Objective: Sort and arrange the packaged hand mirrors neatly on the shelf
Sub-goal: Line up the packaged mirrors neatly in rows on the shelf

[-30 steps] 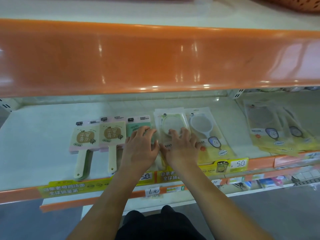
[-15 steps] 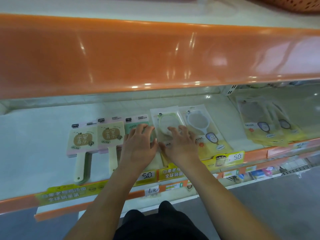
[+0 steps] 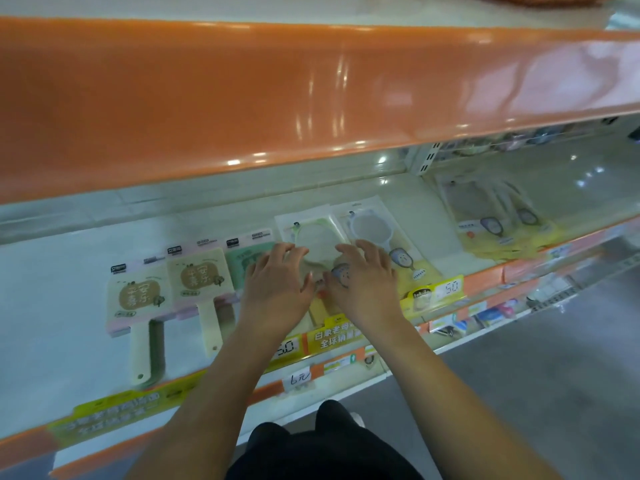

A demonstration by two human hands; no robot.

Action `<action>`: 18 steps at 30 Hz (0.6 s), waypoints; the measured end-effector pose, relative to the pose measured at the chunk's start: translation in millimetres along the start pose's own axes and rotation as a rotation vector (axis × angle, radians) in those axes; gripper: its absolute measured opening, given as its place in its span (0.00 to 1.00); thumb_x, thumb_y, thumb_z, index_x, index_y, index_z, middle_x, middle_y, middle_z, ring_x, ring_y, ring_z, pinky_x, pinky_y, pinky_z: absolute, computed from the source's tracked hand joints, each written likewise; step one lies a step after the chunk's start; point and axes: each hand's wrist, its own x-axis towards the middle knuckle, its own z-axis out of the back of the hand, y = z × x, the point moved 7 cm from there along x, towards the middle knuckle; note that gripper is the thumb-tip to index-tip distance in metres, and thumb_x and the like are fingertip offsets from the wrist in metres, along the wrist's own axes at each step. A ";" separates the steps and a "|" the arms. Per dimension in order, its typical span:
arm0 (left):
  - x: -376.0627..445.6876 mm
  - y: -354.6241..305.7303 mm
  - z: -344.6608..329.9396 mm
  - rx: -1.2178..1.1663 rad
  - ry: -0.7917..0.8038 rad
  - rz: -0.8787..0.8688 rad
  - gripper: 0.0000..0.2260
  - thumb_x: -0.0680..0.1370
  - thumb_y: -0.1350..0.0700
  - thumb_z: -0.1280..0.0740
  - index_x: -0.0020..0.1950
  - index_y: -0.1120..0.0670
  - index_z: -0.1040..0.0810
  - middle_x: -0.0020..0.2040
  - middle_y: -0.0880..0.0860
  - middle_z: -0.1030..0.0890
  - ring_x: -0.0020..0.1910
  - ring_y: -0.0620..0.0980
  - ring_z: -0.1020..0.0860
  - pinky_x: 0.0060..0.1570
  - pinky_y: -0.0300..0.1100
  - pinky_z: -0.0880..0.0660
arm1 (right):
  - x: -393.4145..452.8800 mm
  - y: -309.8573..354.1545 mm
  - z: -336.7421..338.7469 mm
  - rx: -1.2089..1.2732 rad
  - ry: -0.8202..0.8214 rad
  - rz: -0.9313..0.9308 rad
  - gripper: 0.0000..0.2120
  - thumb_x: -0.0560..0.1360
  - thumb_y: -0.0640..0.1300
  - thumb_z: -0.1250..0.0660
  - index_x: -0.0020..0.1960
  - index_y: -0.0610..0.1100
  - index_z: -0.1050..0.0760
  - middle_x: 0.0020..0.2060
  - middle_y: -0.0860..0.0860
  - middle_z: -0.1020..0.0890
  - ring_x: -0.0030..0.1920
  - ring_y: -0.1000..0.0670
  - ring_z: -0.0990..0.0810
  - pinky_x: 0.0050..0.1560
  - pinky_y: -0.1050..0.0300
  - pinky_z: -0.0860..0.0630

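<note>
Packaged hand mirrors lie flat in a row on the white shelf [image 3: 62,265]. At the left are two cream square mirrors [image 3: 138,296] [image 3: 199,273] with handles, then a green one [image 3: 244,259] partly under my left hand [image 3: 277,287]. In the middle a clear bag with a green-rimmed round mirror [image 3: 313,239] lies under both hands. My right hand [image 3: 363,282] rests flat on its lower part, fingers spread. A bag with a white round mirror [image 3: 372,228] lies just right of it. Both hands press flat, gripping nothing.
A glossy orange upper shelf front [image 3: 311,91] overhangs closely above. A pile of similar yellow-backed mirror bags [image 3: 498,216] lies on the right section. Price tags [image 3: 436,292] line the orange front rail. A lower shelf with small goods [image 3: 495,313] and grey floor are below.
The view has shifted left and closer. Both hands have slid slightly apart over the middle bag, exposing more of its green-rimmed mirror between them.
</note>
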 end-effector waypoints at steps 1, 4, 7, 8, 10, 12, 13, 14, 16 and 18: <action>1.8 -5.3 -2.5 0.000 0.005 -0.009 0.19 0.79 0.47 0.40 0.70 0.47 0.33 0.69 0.48 0.33 0.67 0.52 0.33 0.67 0.49 0.38 | 0.3 -3.6 3.6 0.001 -0.014 -0.003 0.26 0.73 0.56 0.33 0.69 0.52 0.30 0.69 0.49 0.31 0.69 0.39 0.35 0.63 0.41 0.31; 8.1 -20.4 -10.2 0.002 0.016 -0.036 0.20 0.78 0.47 0.39 0.69 0.47 0.32 0.69 0.49 0.32 0.68 0.53 0.33 0.66 0.50 0.37 | 1.9 -16.6 12.3 0.001 -0.033 -0.032 0.26 0.73 0.57 0.34 0.69 0.52 0.30 0.69 0.47 0.31 0.68 0.37 0.34 0.63 0.40 0.32; 16.5 -34.5 -18.0 0.022 0.020 -0.059 0.20 0.77 0.49 0.38 0.69 0.48 0.31 0.69 0.50 0.31 0.67 0.53 0.31 0.64 0.49 0.35 | 5.3 -32.8 19.9 0.001 -0.029 -0.053 0.27 0.73 0.58 0.34 0.70 0.52 0.30 0.69 0.46 0.31 0.68 0.37 0.34 0.64 0.40 0.32; 20.2 -40.5 -20.9 0.019 0.024 -0.062 0.20 0.77 0.49 0.37 0.69 0.49 0.31 0.68 0.50 0.30 0.66 0.53 0.31 0.63 0.49 0.34 | 7.0 -40.0 23.8 0.002 -0.036 -0.057 0.27 0.73 0.57 0.33 0.70 0.52 0.30 0.69 0.47 0.31 0.68 0.37 0.33 0.63 0.41 0.31; 29.6 -55.9 -27.1 0.005 0.026 -0.066 0.19 0.77 0.50 0.37 0.68 0.49 0.30 0.67 0.50 0.29 0.65 0.54 0.30 0.62 0.48 0.34 | 13.2 -56.3 31.9 0.017 -0.052 -0.052 0.26 0.72 0.55 0.32 0.69 0.52 0.30 0.68 0.47 0.30 0.67 0.39 0.32 0.62 0.41 0.30; 39.9 -76.4 -35.3 0.018 0.027 -0.077 0.20 0.77 0.49 0.37 0.68 0.49 0.31 0.67 0.50 0.30 0.65 0.54 0.30 0.62 0.49 0.34 | 22.5 -74.1 40.3 0.054 -0.050 -0.046 0.26 0.72 0.55 0.33 0.69 0.51 0.29 0.67 0.47 0.29 0.67 0.40 0.31 0.61 0.42 0.29; 44.6 -87.8 -39.8 0.020 0.026 -0.085 0.20 0.77 0.49 0.37 0.69 0.49 0.31 0.67 0.50 0.30 0.65 0.54 0.30 0.62 0.50 0.33 | 27.5 -83.7 45.6 0.070 -0.056 -0.039 0.25 0.72 0.56 0.35 0.68 0.51 0.28 0.67 0.47 0.28 0.67 0.40 0.31 0.60 0.43 0.29; 49.2 -99.6 -44.5 0.014 0.021 -0.090 0.20 0.77 0.49 0.36 0.69 0.49 0.30 0.67 0.50 0.29 0.65 0.54 0.29 0.62 0.50 0.32 | 32.6 -93.7 51.2 0.076 -0.062 -0.033 0.26 0.71 0.57 0.37 0.68 0.52 0.28 0.67 0.48 0.28 0.67 0.40 0.31 0.60 0.43 0.29; 58.0 -124.6 -56.2 0.001 0.016 -0.098 0.20 0.76 0.50 0.34 0.68 0.51 0.29 0.66 0.51 0.28 0.64 0.56 0.28 0.60 0.51 0.31 | 43.9 -117.7 61.7 0.067 -0.058 -0.031 0.27 0.71 0.58 0.37 0.69 0.52 0.29 0.68 0.48 0.30 0.68 0.40 0.32 0.61 0.43 0.30; 68.0 -149.1 -70.6 0.007 0.017 -0.101 0.20 0.76 0.50 0.34 0.68 0.52 0.29 0.65 0.52 0.27 0.63 0.57 0.27 0.57 0.51 0.31 | 55.6 -145.2 71.7 0.057 -0.081 -0.028 0.25 0.72 0.56 0.34 0.68 0.52 0.29 0.68 0.47 0.30 0.68 0.39 0.33 0.63 0.41 0.31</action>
